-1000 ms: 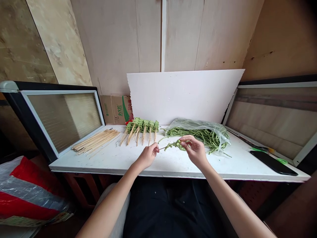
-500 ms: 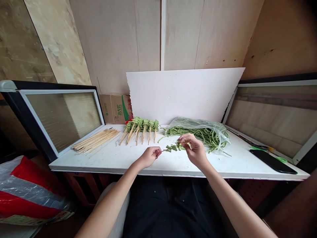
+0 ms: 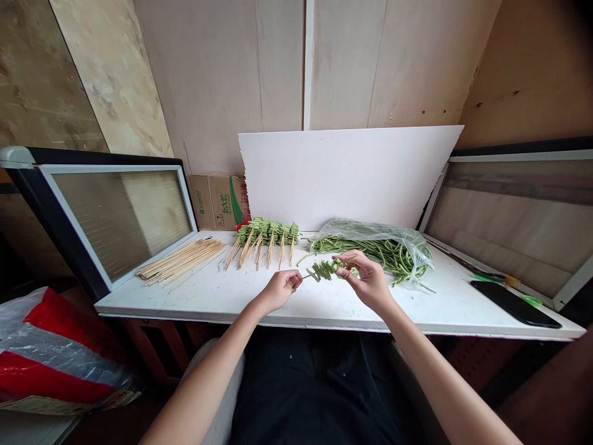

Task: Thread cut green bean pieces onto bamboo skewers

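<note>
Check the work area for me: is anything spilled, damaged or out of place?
Nothing looks seriously wrong. The white board has a ragged left edge, as if roughly broken. A few long green beans stick out past the clear plastic bag onto the tabletop, looking slightly untidy.

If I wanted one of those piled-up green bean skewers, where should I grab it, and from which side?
Probably by a bare stick end, from the near side of the white table: these ends point that way, uncovered, while the bean pieces crowd together behind.
</note>
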Action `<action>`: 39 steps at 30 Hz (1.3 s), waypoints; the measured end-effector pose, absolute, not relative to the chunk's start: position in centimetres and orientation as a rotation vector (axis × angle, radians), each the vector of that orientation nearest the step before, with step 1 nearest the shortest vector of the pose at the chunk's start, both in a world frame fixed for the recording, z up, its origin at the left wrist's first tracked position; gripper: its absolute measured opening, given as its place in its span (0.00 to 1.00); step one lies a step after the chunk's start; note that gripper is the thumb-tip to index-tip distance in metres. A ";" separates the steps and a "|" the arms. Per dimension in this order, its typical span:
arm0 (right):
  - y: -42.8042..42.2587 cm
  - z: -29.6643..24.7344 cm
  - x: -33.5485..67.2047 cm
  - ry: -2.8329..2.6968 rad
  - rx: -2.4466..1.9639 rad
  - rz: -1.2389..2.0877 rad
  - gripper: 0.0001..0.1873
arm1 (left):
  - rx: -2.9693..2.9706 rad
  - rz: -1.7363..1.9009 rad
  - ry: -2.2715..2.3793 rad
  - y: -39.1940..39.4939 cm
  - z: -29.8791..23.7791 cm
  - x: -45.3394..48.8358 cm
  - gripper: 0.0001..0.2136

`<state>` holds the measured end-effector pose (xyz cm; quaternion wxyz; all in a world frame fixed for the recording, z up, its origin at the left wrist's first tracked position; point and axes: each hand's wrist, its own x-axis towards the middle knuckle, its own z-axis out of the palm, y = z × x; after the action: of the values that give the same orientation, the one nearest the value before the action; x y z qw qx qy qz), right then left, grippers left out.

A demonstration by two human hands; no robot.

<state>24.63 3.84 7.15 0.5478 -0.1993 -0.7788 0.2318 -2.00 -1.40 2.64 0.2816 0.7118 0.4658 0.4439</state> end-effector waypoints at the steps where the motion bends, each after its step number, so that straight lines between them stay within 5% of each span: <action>1: 3.9 7.1 24.6 -1.839 -0.476 0.539 0.12 | 1.913 1.197 1.246 -1.3 2.6 -2.0 0.05; 16: 3.5 7.0 24.1 -1.798 -0.686 0.463 0.20 | 1.995 1.310 1.384 -1.8 2.9 -1.6 0.10; 25: 4.3 6.4 23.8 -1.642 -0.588 0.867 0.22 | 1.966 1.324 1.348 -1.3 2.2 -1.9 0.09; 39: 4.4 6.6 24.3 -1.580 -0.595 1.003 0.21 | 1.909 1.282 1.295 -1.3 2.1 -1.3 0.09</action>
<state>24.34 4.36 6.63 0.5553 -0.2521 -0.6692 0.4246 -1.27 -1.26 2.10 0.2488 0.7006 0.4753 0.4706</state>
